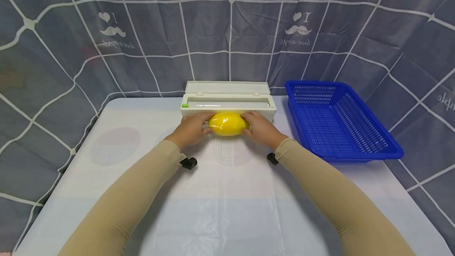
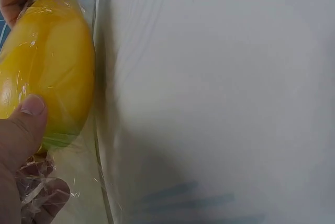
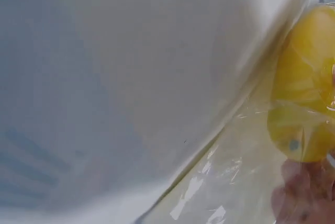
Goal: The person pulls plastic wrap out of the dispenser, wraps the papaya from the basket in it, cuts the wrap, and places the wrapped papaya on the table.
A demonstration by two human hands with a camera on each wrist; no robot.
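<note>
A glossy yellow mango-shaped fruit (image 1: 227,124) with a greenish end lies under clear cling film (image 2: 78,171). The left hand (image 1: 192,128) holds its left end, thumb on the near side (image 2: 23,124) and fingers behind, partly seen through crumpled film. At the other end the right hand (image 1: 262,128) grips it between thumb and fingers; the right wrist view catches only some of its fingers (image 3: 303,192) beneath the film. Just behind the fruit stands a white cling film dispenser (image 1: 227,112) with its lid (image 1: 227,87) raised and a small green slider (image 1: 185,105) at the left.
To the right, a blue plastic basket (image 1: 296,127) with slatted sides stands on the table. A pale patterned cloth (image 1: 220,212) covers the tabletop. Grey curtains with white grid lines (image 1: 209,23) enclose the back and both sides.
</note>
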